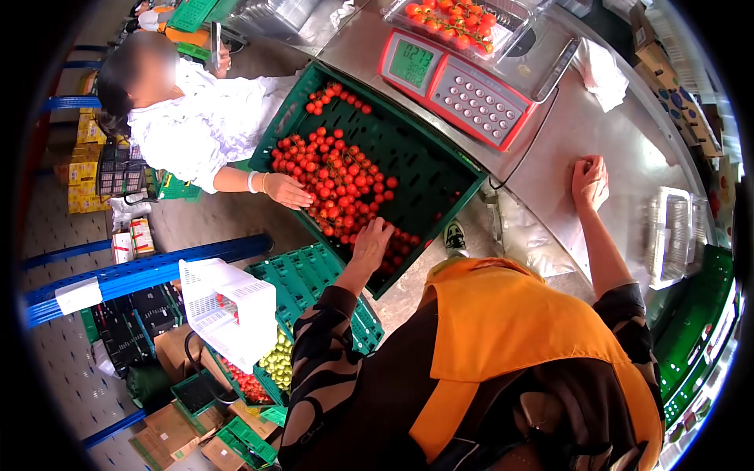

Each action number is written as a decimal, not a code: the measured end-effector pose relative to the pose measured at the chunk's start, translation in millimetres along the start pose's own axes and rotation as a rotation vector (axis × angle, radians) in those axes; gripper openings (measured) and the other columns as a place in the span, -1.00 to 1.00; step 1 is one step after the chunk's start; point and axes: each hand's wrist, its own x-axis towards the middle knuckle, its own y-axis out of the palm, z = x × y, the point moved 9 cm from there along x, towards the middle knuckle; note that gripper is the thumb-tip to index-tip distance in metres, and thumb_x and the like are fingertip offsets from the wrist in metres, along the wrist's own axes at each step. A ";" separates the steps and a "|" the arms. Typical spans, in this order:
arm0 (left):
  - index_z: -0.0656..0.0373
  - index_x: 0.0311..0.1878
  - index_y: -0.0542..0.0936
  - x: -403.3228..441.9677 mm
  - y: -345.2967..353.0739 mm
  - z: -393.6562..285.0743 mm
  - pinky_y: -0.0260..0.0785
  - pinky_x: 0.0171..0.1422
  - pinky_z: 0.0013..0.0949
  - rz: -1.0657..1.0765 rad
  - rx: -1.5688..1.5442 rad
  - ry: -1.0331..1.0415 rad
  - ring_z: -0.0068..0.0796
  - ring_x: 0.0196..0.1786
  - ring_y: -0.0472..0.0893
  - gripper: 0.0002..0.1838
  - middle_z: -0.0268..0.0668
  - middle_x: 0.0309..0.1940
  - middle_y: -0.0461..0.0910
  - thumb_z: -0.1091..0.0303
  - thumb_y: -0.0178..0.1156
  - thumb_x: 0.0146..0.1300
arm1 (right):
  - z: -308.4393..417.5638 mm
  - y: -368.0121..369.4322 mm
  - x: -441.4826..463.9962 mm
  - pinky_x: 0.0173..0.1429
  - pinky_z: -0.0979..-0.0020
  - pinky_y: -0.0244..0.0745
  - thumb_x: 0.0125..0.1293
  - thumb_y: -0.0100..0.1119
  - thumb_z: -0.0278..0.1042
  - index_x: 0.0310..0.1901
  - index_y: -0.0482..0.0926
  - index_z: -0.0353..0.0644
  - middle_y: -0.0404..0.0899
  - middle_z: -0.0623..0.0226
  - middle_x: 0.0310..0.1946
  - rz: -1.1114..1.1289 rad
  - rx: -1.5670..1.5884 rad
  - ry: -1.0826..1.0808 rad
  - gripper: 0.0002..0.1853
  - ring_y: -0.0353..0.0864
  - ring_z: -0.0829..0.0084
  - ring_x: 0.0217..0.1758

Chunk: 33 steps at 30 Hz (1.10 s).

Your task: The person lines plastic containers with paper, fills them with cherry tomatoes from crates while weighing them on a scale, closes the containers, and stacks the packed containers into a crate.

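Note:
Red cherry tomatoes (326, 177), some on vines, lie in a dark green crate (420, 149) that is tilted in view. My left hand (369, 250) is at the crate's near side, its fingers bent down around tomatoes and the fingertips partly hidden. On the steel table (542, 169) rests my right hand (591, 184), curled closed with nothing visible in it. A red and grey scale (459, 86) stands beyond the crate. On it sits a clear plastic tray (518, 47) holding cherry tomatoes on the vine.
A co-worker in white (204, 118) reaches a hand (287, 191) into the same crate and holds a phone-like object (216, 47). Clear punnets (674, 235) are stacked at right. A white basket (228, 306), green crates (314, 282) and a blue rail (149, 275) stand at lower left.

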 end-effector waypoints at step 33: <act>0.12 0.37 0.33 124.1 -303.7 19.3 0.47 0.33 0.07 -0.484 -1.893 0.188 -0.09 0.32 0.48 -0.59 -0.14 0.33 0.39 0.42 -0.04 0.50 | -2.2 -15.5 -1.4 -0.10 0.13 0.50 0.19 0.15 -0.40 -0.28 0.45 -0.09 0.55 0.25 -0.33 -0.045 0.167 0.038 -0.91 0.58 0.15 -0.18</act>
